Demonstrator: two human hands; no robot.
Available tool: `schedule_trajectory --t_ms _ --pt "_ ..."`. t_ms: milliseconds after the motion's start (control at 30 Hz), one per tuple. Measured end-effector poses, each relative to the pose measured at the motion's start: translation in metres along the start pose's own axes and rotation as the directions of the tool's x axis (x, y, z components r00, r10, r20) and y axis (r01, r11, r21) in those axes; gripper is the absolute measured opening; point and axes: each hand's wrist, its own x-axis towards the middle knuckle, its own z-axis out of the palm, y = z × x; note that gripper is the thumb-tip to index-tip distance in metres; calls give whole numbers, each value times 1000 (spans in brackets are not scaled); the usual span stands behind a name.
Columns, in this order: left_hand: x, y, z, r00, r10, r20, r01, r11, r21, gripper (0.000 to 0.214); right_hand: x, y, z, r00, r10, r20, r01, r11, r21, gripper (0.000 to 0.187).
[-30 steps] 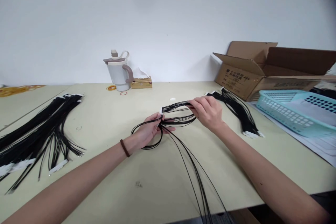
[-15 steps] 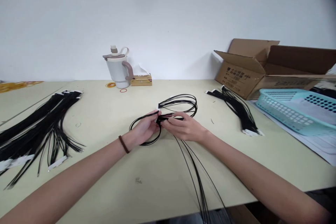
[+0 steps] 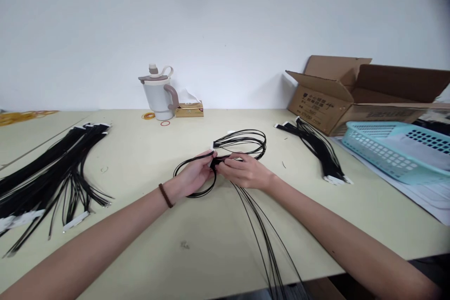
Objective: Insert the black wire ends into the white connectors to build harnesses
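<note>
Near the middle of the table, a black wire harness (image 3: 260, 143) is looped between my two hands, its loose wires trailing down past the front edge. My left hand (image 3: 194, 173) is closed on the harness by a white connector (image 3: 213, 146), with a smaller loop of wires curling round below the fingers. My right hand (image 3: 244, 170) pinches the black wires just right of the left fingertips. The fingers hide exactly which wires or connector part lie between them. A brown band (image 3: 165, 195) circles my left wrist.
More black wire harnesses (image 3: 52, 178) lie at the left, and a smaller bunch (image 3: 318, 150) at the right. Behind are a tumbler (image 3: 158, 96), a tissue pack (image 3: 190, 109) and rubber bands (image 3: 26, 116). A cardboard box (image 3: 326, 98) and blue basket (image 3: 393, 161) stand right.
The view has shifted very slightly, so things sit a little lower. Both hands keep their hold on the harness, with only tiny finger movement.
</note>
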Motion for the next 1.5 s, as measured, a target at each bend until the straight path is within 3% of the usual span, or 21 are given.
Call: schedule_trajectory --t_ms 133,200,233,300,367,433,500,567,633,667,700,733,767,800,867,900,967,1033,1100,1500 --pt "0 -1 1 1000 18 7 -18 1000 0 4 2 -2 -1 986 150 -77 -133 972 193 16" --pt "0 -1 2 999 50 -5 -50 999 -6 5 8 -6 -5 941 332 -64 -273 857 438 18" --pt "1 -1 2 998 68 -15 -68 998 -8 5 11 -8 -7 895 445 -21 -354 740 571 19" --pt "2 0 2 993 109 -47 -110 994 -7 6 19 -10 -15 749 647 141 -484 388 784 20" --pt "4 1 1 988 139 -73 -138 990 13 6 24 -7 -24 555 775 300 -494 17 869 19" --pt "5 0 -2 985 157 -78 -154 987 41 5 24 2 -31 349 869 350 -404 -197 893 19" --pt "6 0 -5 985 164 -57 -161 985 55 4 18 16 -33 143 942 305 -330 -245 912 20" --pt "7 -1 -6 985 170 -40 -167 984 58 5 6 31 -31 -19 972 232 -327 -226 918 20" --pt "7 -2 -6 984 176 -29 -174 982 72 6 -5 41 -28 -135 980 146 -383 -187 904 19" --pt "7 -2 -6 983 184 -25 -181 980 84 5 -8 43 -27 -157 984 90 -439 -151 886 19" --pt "7 -2 -5 982 190 -23 -186 978 97 5 -10 43 -26 -142 990 22 -516 -93 852 18" --pt "6 -2 -4 981 193 -21 -190 976 109 5 -10 40 -27 -79 996 -46 -602 -11 799 17" --pt "5 -1 -3 980 196 -18 -193 974 116 5 -8 36 -28 34 994 -100 -675 97 732 15" --pt "5 -1 -2 980 197 -13 -194 974 118 6 -4 30 -29 178 975 -131 -715 220 663 13" --pt "4 -1 -1 981 193 1 -191 974 118 6 5 17 -30 453 880 -144 -693 450 563 9" --pt "3 -1 0 982 191 12 -191 974 118 7 9 10 -29 546 825 -146 -659 531 533 8" --pt "3 -2 0 980 194 37 -197 972 126 9 15 0 -26 659 734 -162 -602 644 472 9" --pt "3 -2 -1 976 208 62 -214 968 131 10 16 -6 -22 707 685 -177 -585 706 399 8" --pt "3 -2 -1 971 223 82 -232 965 125 9 15 -7 -18 723 664 -189 -584 735 345 7" --pt "3 -3 -1 970 227 84 -236 964 119 9 12 -7 -17 744 648 -164 -591 752 291 8"
